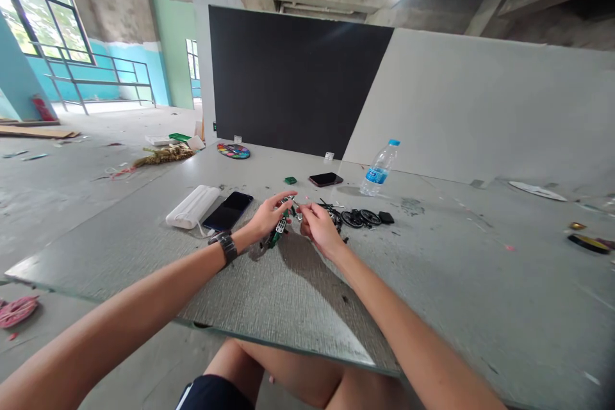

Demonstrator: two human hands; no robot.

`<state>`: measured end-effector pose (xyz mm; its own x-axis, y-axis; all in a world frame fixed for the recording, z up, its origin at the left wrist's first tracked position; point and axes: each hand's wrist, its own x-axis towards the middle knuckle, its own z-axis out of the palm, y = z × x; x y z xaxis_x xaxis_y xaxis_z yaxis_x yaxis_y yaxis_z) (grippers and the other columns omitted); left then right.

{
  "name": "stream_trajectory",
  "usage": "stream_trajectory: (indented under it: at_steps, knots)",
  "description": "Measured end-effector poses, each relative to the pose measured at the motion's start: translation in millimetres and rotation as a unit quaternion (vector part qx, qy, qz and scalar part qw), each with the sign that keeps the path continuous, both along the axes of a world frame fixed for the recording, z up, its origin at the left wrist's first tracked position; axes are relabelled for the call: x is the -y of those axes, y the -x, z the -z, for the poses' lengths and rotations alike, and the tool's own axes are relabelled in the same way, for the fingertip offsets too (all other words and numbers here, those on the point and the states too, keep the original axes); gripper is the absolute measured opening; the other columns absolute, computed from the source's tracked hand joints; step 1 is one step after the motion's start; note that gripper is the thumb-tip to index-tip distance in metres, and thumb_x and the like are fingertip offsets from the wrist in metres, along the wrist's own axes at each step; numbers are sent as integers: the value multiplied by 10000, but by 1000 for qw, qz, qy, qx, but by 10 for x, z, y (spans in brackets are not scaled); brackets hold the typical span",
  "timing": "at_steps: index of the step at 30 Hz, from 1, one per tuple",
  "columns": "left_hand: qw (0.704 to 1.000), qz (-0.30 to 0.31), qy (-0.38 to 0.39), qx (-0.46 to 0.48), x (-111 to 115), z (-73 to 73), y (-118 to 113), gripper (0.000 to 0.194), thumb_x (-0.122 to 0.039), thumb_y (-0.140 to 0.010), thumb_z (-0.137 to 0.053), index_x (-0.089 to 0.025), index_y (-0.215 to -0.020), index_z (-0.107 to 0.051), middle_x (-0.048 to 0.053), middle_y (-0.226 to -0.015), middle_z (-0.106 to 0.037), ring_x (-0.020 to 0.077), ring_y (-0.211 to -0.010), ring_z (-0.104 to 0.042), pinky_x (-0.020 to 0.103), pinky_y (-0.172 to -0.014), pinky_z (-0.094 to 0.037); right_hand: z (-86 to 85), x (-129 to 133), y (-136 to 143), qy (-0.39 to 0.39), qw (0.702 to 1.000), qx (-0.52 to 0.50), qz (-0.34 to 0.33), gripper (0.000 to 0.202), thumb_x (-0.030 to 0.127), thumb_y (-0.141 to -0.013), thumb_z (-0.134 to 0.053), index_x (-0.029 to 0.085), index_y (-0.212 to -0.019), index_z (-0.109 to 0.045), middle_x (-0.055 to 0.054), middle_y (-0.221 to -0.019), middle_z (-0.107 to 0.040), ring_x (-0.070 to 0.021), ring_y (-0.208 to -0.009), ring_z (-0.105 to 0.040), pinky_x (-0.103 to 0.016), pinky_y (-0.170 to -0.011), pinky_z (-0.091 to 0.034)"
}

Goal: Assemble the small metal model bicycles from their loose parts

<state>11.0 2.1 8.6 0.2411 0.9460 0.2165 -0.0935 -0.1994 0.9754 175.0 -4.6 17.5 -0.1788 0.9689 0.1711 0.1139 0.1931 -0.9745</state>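
My left hand (270, 214) is closed around a small green and black model part (278, 232) above the table. Close beside it on the right, my right hand (318, 225) is pinched at a small piece between the two hands, too small to name. Just right of my right hand lie black wheels (353, 218) and a small black block (385, 218), with dark thin parts partly hidden behind the fingers.
On the grey table (192, 282) are a white power bank (193, 206), a phone (229, 211), another phone (325, 179), a green piece (290, 180), a colourful palette (233, 151) and an upright water bottle (379, 170). A black and white panel (298, 77) stands behind.
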Motion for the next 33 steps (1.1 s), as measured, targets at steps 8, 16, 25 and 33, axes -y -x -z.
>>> stream_trajectory:
  at_steps: [8,16,25,33]
  knots:
    - [1000,4,1,18,1,24,-15,477,-438,-896,-630,-249,-1333,-604,63,-956,-613,143,-702,-632,247,-517,-566,-33,70,-28,-208,951,222,59,176,386,-941,-446,249,-831,-426,12,-651,-515,-172,-570,-483,-301,-588,-342]
    - [1000,14,4,12,32,-28,-6,463,-414,-905,-621,-236,-1332,-605,77,-994,-628,145,-710,-626,241,-514,-556,-20,19,32,25,999,-25,-4,254,462,-825,-589,256,-786,-446,81,-555,-333,-102,-435,-265,-269,-452,-243]
    - [990,45,75,111,62,-69,33,484,-402,-903,-640,-272,-1363,-560,44,-897,-607,176,-771,-660,319,-615,-602,-65,-18,-36,6,1000,6,0,294,521,-846,-575,244,-788,-496,85,-542,-301,-113,-441,-281,-269,-460,-242]
    - [937,140,178,266,80,-239,197,559,-404,-952,-564,-234,-1470,-440,98,-963,-698,213,-806,-714,398,-767,-601,-172,-103,-369,-224,917,295,147,266,425,-981,-408,236,-826,-512,-1,-662,-556,-184,-612,-501,-290,-633,-335]
